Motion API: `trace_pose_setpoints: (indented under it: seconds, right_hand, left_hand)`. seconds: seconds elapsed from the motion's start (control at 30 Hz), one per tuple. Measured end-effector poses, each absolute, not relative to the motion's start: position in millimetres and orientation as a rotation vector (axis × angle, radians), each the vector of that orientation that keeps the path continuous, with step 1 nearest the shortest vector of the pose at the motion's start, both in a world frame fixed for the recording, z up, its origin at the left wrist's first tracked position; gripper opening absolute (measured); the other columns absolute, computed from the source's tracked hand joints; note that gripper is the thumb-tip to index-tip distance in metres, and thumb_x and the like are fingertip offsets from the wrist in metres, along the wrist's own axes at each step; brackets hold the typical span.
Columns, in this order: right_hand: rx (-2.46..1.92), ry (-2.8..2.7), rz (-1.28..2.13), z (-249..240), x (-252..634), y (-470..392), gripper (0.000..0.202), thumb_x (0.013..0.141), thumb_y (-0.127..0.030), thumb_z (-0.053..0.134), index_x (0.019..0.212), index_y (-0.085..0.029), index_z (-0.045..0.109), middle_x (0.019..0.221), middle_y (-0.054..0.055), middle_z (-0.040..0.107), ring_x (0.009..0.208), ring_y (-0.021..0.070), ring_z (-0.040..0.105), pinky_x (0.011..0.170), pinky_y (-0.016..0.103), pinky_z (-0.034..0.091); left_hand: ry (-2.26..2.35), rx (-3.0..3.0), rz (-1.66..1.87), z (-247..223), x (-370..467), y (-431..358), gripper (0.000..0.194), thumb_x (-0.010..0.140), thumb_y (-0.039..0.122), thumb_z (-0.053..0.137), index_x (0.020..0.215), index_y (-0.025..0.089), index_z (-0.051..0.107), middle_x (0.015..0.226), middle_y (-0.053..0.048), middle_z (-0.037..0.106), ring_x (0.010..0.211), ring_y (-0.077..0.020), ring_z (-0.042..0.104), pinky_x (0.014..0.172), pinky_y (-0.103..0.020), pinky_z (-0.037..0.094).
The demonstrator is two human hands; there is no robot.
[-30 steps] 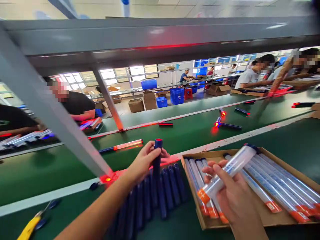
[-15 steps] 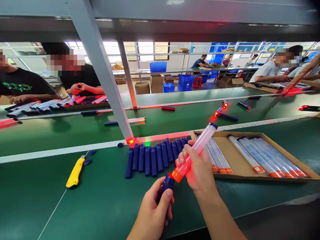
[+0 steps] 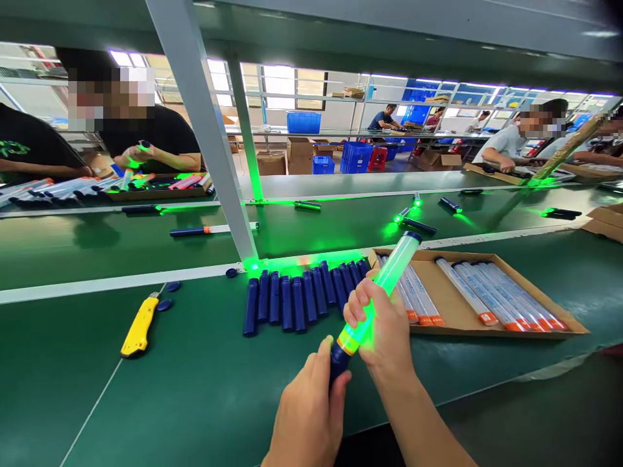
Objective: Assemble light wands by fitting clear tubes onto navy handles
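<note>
Left hand (image 3: 311,415): fist closed round dark blue handle (image 3: 339,360) of the baton; matte plastic, cylindrical, only its top end shows above the thumb.
Right hand (image 3: 384,327): fingers wrapped round the clear tube (image 3: 389,279), just above its orange collar (image 3: 348,339).
Baton: handle + tube joined in one line, tilted up and to the right, held over the near table edge. Tube glows green inside, smooth and glossy, dark blue cap at the far tip.
Spare handles (image 3: 302,295): row of dark blue cylinders lying side by side on the mat, just beyond the hands, touching each other.
Cardboard tray (image 3: 487,331): flat, shallow, brown, right of the handles; holds clear tubes w/ orange ends lying parallel (image 3: 491,301).
Table (image 3: 195,389): green mat, slight sheen, thin white line across it.
Utility knife (image 3: 139,325): yellow body, left side, well apart from the hands; two small dark blue caps just beside its far end.
Conveyor (image 3: 341,224): green belt behind the grey post; assembled batons lie scattered on it, several lit green.
Others: people seated across the belt; one in black holds a small part in both hands.
</note>
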State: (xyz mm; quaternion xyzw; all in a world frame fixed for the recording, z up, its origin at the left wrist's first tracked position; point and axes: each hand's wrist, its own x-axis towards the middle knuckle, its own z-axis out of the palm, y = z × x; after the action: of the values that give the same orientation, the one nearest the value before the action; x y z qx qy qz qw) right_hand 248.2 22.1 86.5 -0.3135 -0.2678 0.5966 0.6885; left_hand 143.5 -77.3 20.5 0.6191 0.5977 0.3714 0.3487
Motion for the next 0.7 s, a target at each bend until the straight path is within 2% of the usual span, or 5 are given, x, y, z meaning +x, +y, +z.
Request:
trace_pose_setpoints:
  seconds: [0.13,0.3,0.5,0.6,0.7]
  right_hand:
    - [-0.645,-0.626,1.384,84,252,18,0.021,0.082,-0.019,0.065,0.082,-0.024,0.045,0.054,-0.011,0.039,0.038,0.0059,0.033,0.033,0.016,0.033]
    - [-0.542,-0.669,1.493,82,259,16,0.018,0.082,-0.02,0.062,0.083,-0.025,0.046,0.053,-0.012,0.036,0.037,0.006,0.026,0.031,0.015,0.031]
    - [-0.461,-0.754,1.575,80,263,18,0.014,0.081,-0.019,0.058,0.086,-0.026,0.047,0.052,-0.012,0.034,0.035,0.0068,0.019,0.029,0.014,0.029]
    - [-0.442,-0.835,1.603,83,265,19,0.014,0.083,-0.02,0.059,0.087,-0.026,0.048,0.053,-0.012,0.038,0.035,0.0064,0.023,0.029,0.014,0.03]
    - [-0.414,-0.98,1.573,90,262,18,0.016,0.083,-0.02,0.062,0.089,-0.027,0.049,0.055,-0.011,0.046,0.036,0.0076,0.036,0.034,0.019,0.038]
  left_hand:
    - [1.612,1.692,0.915,19,144,-76,0.045,0.096,0.044,0.047,0.139,0.032,0.055,0.107,-0.015,0.071,0.091,-0.0359,0.069,0.075,-0.046,0.052]
    - [1.446,1.618,0.917,23,145,-80,0.039,0.099,0.04,0.043,0.135,0.03,0.052,0.109,-0.013,0.07,0.091,-0.031,0.068,0.077,-0.041,0.051]
    - [1.356,1.516,0.932,24,153,-85,0.032,0.099,0.04,0.046,0.128,0.03,0.055,0.109,-0.009,0.07,0.09,-0.0266,0.066,0.08,-0.038,0.05]
    - [1.282,1.446,0.897,31,142,-81,0.035,0.097,0.04,0.052,0.131,0.03,0.057,0.12,-0.008,0.07,0.1,-0.0263,0.066,0.088,-0.039,0.051]
    - [1.203,1.423,0.843,54,115,-65,0.059,0.092,0.043,0.063,0.147,0.031,0.045,0.146,-0.009,0.056,0.127,-0.0299,0.056,0.109,-0.046,0.043]
